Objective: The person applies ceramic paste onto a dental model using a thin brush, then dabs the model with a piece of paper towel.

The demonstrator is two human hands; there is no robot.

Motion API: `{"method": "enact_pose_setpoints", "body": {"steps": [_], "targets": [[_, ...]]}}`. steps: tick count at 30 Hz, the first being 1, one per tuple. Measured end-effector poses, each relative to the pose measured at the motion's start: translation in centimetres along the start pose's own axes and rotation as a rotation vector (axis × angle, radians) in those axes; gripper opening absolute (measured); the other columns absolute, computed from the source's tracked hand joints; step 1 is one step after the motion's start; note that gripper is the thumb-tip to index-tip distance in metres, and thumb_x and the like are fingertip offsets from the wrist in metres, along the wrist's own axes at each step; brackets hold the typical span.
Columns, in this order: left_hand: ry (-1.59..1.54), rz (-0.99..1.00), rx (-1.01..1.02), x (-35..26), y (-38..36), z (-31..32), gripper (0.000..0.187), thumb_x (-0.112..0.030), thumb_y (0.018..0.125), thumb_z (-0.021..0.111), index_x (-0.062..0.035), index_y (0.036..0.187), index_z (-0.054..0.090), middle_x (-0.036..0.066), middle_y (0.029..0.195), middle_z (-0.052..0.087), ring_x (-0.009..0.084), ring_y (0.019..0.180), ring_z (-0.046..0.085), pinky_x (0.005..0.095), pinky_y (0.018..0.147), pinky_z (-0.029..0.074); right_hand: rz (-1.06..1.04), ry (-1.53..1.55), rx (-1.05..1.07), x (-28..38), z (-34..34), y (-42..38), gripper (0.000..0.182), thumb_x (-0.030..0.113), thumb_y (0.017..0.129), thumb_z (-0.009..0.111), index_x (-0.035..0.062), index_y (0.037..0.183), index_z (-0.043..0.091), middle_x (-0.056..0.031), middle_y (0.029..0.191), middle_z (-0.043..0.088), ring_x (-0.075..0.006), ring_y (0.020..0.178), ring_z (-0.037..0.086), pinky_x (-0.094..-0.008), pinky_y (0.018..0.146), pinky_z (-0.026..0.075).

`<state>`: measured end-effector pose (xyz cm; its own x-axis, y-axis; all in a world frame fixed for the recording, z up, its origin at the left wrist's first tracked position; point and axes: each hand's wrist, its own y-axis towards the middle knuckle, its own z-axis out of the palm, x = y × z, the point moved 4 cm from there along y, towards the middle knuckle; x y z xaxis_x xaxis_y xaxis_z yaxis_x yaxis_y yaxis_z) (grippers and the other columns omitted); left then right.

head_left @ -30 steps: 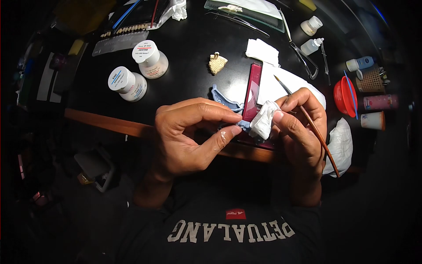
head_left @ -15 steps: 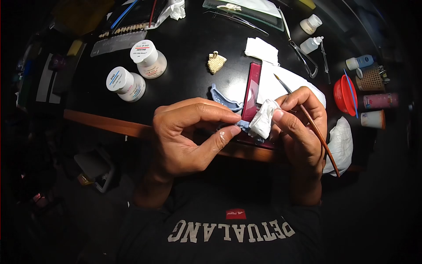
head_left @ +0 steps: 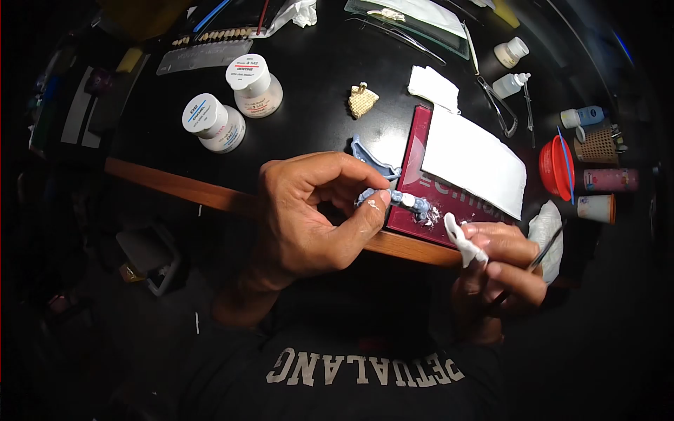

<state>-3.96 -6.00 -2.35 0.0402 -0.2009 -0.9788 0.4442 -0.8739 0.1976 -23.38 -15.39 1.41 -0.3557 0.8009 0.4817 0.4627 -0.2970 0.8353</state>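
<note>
My left hand [head_left: 309,210] pinches a blue-grey dental model [head_left: 421,205] between thumb and index finger. One white tooth [head_left: 408,201] stands out on the model, and white powder clings to my left thumb. To its right, apart from the model, my right hand [head_left: 505,263] grips a crumpled white tissue [head_left: 465,244] with thumb and fingers. A thin brush [head_left: 547,247] is also held in that hand, partly hidden by the fingers. Under the model lies a maroon box [head_left: 415,144] with white crumbs on it. Behind my left hand rests a curved blue piece [head_left: 373,160].
Two lidded jars [head_left: 214,125] stand at the left. A cream-coloured model [head_left: 362,102] sits farther back. White paper [head_left: 477,161] covers part of the maroon box. At the right are a red bowl [head_left: 554,168], a white cup [head_left: 597,208] and a folded white cloth [head_left: 546,235].
My right hand has drawn the tissue away from the model, down and to the right, uncovering the white tooth. The brush has tilted with it. My left hand keeps its pinch.
</note>
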Motion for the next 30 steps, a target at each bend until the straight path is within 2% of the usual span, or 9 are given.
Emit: {"method": "enact_pose_setpoints", "body": {"steps": [1, 3, 4, 7, 9, 15, 26, 30], "targets": [[-0.011, -0.017, -0.011, 0.1, 0.0, 0.1, 0.006, 0.006, 0.083, 0.073, 0.0062, 0.089, 0.072, 0.009, 0.076, 0.071, 0.008, 0.069, 0.068, 0.019, 0.061, 0.051, -0.157, -0.036, 0.097, 0.3, 0.0, -0.2, 0.023, -0.01, 0.083, 0.069, 0.0018, 0.088, 0.05, -0.0241, 0.092, 0.069, -0.0353, 0.083, 0.076, -0.0358, 0.066, 0.066], [-0.034, -0.051, -0.028, 0.2, 0.2, 0.2, 0.005, 0.004, 0.081, 0.074, 0.0049, 0.085, 0.071, 0.007, 0.072, 0.071, 0.005, 0.065, 0.067, 0.0175, 0.056, 0.05, -0.194, -0.051, 0.256, 1.0, 0.5, 0.3, 0.024, -0.009, 0.081, 0.071, 0.0046, 0.08, 0.05, -0.0245, 0.097, 0.071, -0.0353, 0.085, 0.077, -0.0351, 0.062, 0.066], [-0.052, -0.076, -0.024, 0.3, 0.2, 0.2, 0.005, 0.004, 0.081, 0.074, 0.0047, 0.085, 0.071, 0.006, 0.072, 0.071, 0.0045, 0.065, 0.067, 0.0172, 0.056, 0.05, -0.205, -0.129, 0.289, 1.1, 0.9, 0.3, 0.026, -0.008, 0.081, 0.071, 0.006, 0.079, 0.049, -0.0199, 0.098, 0.073, -0.032, 0.088, 0.077, -0.0331, 0.064, 0.066], [-0.065, -0.111, -0.006, 0.3, 0.3, 0.2, 0.004, 0.005, 0.082, 0.073, 0.0056, 0.086, 0.07, 0.006, 0.073, 0.071, 0.0035, 0.065, 0.065, 0.0169, 0.056, 0.049, -0.177, -0.216, 0.356, 1.3, 1.7, 0.4, 0.028, -0.007, 0.08, 0.072, 0.0069, 0.077, 0.048, -0.0162, 0.098, 0.074, -0.0296, 0.089, 0.077, -0.0307, 0.064, 0.065], [-0.027, -0.096, 0.018, 0.1, 0.3, 0.3, 0.003, 0.008, 0.086, 0.069, 0.0082, 0.089, 0.069, 0.007, 0.073, 0.07, 0.004, 0.065, 0.063, 0.0178, 0.057, 0.048, -0.169, -0.238, 0.367, 1.3, 2.0, 0.7, 0.029, -0.006, 0.079, 0.074, 0.0081, 0.074, 0.049, -0.0151, 0.096, 0.075, -0.0285, 0.089, 0.077, -0.0286, 0.061, 0.063], [-0.078, -0.146, 0.029, 0.5, 0.3, 0.4, 0.002, 0.009, 0.086, 0.068, 0.0094, 0.088, 0.068, 0.01, 0.072, 0.07, 0.0068, 0.062, 0.066, 0.0194, 0.054, 0.051, -0.199, -0.302, 0.409, 0.9, 2.7, 1.1, 0.028, -0.003, 0.075, 0.077, 0.0099, 0.071, 0.053, -0.0153, 0.094, 0.075, -0.0275, 0.088, 0.078, -0.0259, 0.056, 0.058], [-0.035, -0.107, 0.037, 0.7, 0.3, 0.3, 0.004, 0.01, 0.085, 0.069, 0.0092, 0.089, 0.068, 0.011, 0.075, 0.071, 0.0088, 0.065, 0.069, 0.0198, 0.056, 0.054, -0.214, -0.341, 0.391, 0.3, 2.9, 0.8, 0.023, 0.0, 0.075, 0.076, 0.0106, 0.07, 0.056, -0.0155, 0.095, 0.076, -0.0262, 0.088, 0.078, -0.0224, 0.052, 0.05], [-0.027, -0.139, 0.042, 0.7, 0.2, 0.3, 0.004, 0.01, 0.085, 0.069, 0.0087, 0.089, 0.068, 0.01, 0.075, 0.071, 0.0077, 0.066, 0.068, 0.0187, 0.056, 0.052, -0.21, -0.329, 0.39, 0.4, 2.8, 0.8, 0.024, -0.003, 0.074, 0.077, 0.0098, 0.072, 0.056, -0.0151, 0.094, 0.076, -0.0268, 0.088, 0.078, -0.0231, 0.05, 0.051]]}}
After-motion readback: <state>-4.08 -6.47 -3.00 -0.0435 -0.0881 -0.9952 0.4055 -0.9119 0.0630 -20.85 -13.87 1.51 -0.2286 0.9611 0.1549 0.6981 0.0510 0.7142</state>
